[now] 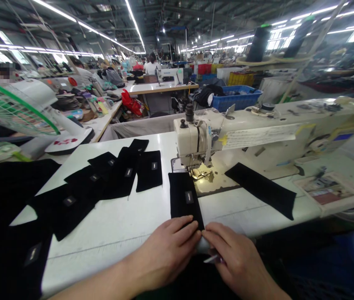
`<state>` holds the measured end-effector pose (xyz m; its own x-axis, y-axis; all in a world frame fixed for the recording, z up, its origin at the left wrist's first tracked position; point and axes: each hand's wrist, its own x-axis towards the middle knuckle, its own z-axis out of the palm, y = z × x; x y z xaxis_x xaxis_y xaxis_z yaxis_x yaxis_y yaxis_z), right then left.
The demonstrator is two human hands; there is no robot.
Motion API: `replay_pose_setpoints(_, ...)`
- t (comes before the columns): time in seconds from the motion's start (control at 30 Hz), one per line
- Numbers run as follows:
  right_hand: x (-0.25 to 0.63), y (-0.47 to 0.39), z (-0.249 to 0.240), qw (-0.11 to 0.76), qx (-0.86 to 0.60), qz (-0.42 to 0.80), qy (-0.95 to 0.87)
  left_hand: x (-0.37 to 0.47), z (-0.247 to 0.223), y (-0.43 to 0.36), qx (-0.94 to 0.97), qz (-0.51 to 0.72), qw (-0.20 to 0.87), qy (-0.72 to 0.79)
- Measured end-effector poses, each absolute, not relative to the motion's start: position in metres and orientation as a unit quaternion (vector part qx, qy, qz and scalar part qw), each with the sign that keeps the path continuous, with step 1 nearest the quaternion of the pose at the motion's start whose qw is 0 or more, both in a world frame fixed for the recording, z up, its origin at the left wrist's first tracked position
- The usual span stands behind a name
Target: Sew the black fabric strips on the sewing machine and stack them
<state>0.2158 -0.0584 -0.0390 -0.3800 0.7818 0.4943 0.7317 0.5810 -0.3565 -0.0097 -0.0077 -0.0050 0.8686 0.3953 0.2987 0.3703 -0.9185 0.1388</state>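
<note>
A black fabric piece (181, 189) with a small label (189, 197) lies on the white sewing table, its far end by the presser foot (200, 175) of the sewing machine (192, 141). My left hand (167, 250) is closed over the near part of this piece, its thumb hidden. Beside it, my right hand (234, 254) pinches the fabric's right edge, fingertips almost touching the left hand's. Tucked in the right palm is what looks like a pair of thread snips (212, 258), a pointed metal tip showing.
Several labelled black pieces (117, 175) overlap on the left. An unlabelled black strip (262, 189) lies right of the needle area. A tray (327, 187) sits farther right, a blue bin (336, 258) below. A green-rimmed fan (14, 104) stands at left; people work behind.
</note>
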Motion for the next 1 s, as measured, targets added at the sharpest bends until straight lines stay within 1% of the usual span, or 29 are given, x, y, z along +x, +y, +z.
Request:
replay_pose_setpoints(0.13, 0.216, -0.054, -0.038, 0.319, -0.456, 0.064, -0.829, -0.008, -0.003, -0.004, 0.966, 0.167, 0.037, 0.194)
replay_pose_setpoints(0.33, 0.216, -0.048, -0.036, 0.283, -0.472, 0.099, -0.829, -0.007, 0.000, 0.002, 0.965, 0.153, 0.052, 0.206)
replay_pose_setpoints(0.73, 0.213, -0.028, -0.027, 0.241, -0.493, 0.101, -0.830, -0.005, -0.004, 0.022, 0.966, 0.151, 0.029, 0.210)
replay_pose_setpoints(0.8, 0.214, -0.026, -0.027, 0.249, -0.495, 0.091, -0.828, -0.005, -0.005, 0.026, 0.965, 0.155, 0.022, 0.210)
replay_pose_setpoints(0.9, 0.223, -0.023, -0.032, 0.288, -0.515, 0.061, -0.805, -0.005, -0.006, 0.032, 0.965, 0.155, 0.014, 0.212)
replay_pose_setpoints(1.0, 0.249, -0.016, -0.039, 0.316, -0.591, -0.014, -0.743, -0.005, -0.005, 0.038, 0.965, 0.150, 0.013, 0.213)
